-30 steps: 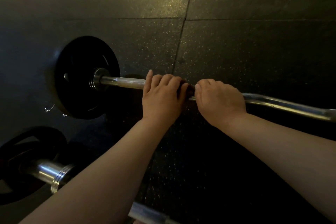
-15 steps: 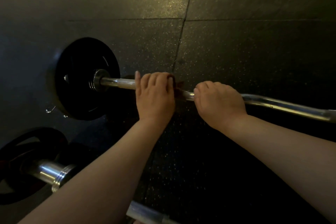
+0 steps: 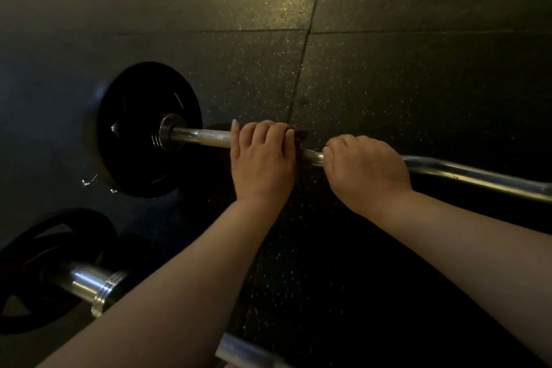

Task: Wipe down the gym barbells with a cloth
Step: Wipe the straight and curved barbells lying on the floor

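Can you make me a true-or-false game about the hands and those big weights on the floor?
1. The left hand and the right hand both grip the same bar. True.
2. The round plate on that bar is bright red. False: it is black.
3. The left hand is nearer the plate than the right hand is. True.
4. Only one barbell is in view. False: a second barbell lies at the lower left.
5. A bit of dark cloth peeks out beside the left hand. True.
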Demonstrator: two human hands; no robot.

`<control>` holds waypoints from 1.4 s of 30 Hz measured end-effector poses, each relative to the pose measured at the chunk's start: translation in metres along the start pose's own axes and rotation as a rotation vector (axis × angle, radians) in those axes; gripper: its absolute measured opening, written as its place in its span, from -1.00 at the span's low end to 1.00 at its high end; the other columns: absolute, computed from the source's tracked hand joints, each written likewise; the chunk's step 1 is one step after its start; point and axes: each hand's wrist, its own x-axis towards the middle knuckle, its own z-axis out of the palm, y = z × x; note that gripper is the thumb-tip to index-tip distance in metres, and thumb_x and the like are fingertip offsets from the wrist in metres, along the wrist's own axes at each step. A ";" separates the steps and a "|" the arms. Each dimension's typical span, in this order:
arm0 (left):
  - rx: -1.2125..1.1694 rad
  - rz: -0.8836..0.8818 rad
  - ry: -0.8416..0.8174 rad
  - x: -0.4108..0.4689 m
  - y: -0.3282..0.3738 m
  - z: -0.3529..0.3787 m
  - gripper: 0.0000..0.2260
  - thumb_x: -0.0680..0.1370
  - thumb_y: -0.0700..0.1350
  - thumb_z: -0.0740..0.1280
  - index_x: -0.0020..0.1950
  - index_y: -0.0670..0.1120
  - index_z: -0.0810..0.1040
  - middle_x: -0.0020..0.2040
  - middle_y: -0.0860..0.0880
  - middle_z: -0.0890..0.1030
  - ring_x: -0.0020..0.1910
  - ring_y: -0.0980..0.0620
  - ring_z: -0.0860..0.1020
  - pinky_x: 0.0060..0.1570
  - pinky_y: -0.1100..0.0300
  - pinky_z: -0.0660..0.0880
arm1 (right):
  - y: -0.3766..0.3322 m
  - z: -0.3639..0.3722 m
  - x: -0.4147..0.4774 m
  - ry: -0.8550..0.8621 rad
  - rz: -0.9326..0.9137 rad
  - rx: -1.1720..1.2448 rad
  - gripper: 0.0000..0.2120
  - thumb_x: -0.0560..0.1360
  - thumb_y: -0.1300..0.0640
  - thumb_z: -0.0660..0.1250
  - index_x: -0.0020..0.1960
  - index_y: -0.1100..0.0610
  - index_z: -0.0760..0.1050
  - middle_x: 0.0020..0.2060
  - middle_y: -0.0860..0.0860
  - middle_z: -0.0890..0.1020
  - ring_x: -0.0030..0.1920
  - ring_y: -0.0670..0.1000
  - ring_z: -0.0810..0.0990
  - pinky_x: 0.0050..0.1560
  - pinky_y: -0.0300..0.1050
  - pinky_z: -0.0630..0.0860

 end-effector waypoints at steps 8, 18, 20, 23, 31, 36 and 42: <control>0.043 0.174 -0.045 -0.016 -0.008 0.007 -0.67 0.69 0.15 0.05 0.29 0.05 0.48 0.26 0.02 0.50 0.43 -0.08 0.32 0.61 -0.09 -0.14 | -0.002 0.001 -0.001 0.020 0.015 0.044 -0.72 0.68 -0.06 0.01 0.01 0.01 0.45 -0.21 -0.04 0.43 -0.24 -0.04 0.42 -0.20 -0.09 0.29; -0.090 0.046 -0.051 -0.015 0.026 0.013 -0.69 0.67 0.03 0.09 0.28 0.01 0.54 0.27 0.00 0.54 0.47 -0.09 0.30 0.61 -0.07 -0.15 | -0.003 0.002 -0.001 0.014 0.046 0.040 -0.67 0.70 -0.07 -0.04 0.07 0.01 0.47 -0.12 -0.02 0.53 -0.19 -0.04 0.39 -0.15 -0.10 0.30; -0.055 0.224 -0.090 -0.020 0.008 0.009 -0.68 0.68 0.02 0.09 0.35 0.01 0.50 0.32 0.00 0.51 0.48 -0.09 0.31 0.61 -0.09 -0.09 | -0.002 -0.002 -0.003 0.002 0.038 0.065 -0.67 0.71 -0.07 -0.04 0.07 0.00 0.47 -0.13 -0.03 0.52 -0.18 -0.04 0.43 -0.14 -0.11 0.34; 0.015 0.232 -0.051 -0.012 -0.019 -0.002 -0.70 0.71 0.03 0.08 0.35 0.04 0.49 0.31 0.04 0.52 0.44 -0.03 0.36 0.61 -0.08 -0.07 | 0.000 -0.007 -0.004 -0.008 0.013 0.093 -0.71 0.70 -0.07 0.01 0.07 0.00 0.47 -0.13 -0.04 0.53 -0.16 -0.04 0.49 -0.14 -0.11 0.38; -0.156 0.025 0.018 -0.011 0.002 0.002 -0.72 0.68 -0.01 0.10 0.24 -0.01 0.55 0.26 -0.02 0.53 0.48 -0.10 0.27 0.61 -0.06 -0.14 | -0.001 0.001 0.002 -0.019 -0.004 0.012 -0.69 0.65 -0.08 -0.02 0.05 -0.03 0.47 -0.18 -0.08 0.48 -0.24 -0.07 0.44 -0.21 -0.13 0.38; -0.041 0.278 -0.002 -0.016 -0.042 -0.002 -0.70 0.70 -0.01 0.12 0.42 0.01 0.41 0.38 -0.01 0.46 0.52 -0.10 0.29 0.62 -0.06 -0.09 | 0.003 -0.010 -0.002 -0.065 -0.083 0.034 -0.76 0.66 -0.07 0.03 0.11 -0.04 0.44 -0.13 -0.09 0.48 -0.20 -0.09 0.46 -0.20 -0.16 0.39; -0.276 -0.079 0.023 -0.012 -0.012 -0.003 -0.68 0.67 -0.01 0.07 0.34 0.00 0.47 0.39 0.00 0.45 0.55 -0.09 0.20 0.61 -0.16 -0.07 | -0.001 -0.013 -0.001 -0.074 -0.073 -0.032 -0.79 0.67 -0.05 0.07 0.14 -0.02 0.44 -0.10 -0.07 0.50 -0.18 -0.07 0.48 -0.17 -0.16 0.45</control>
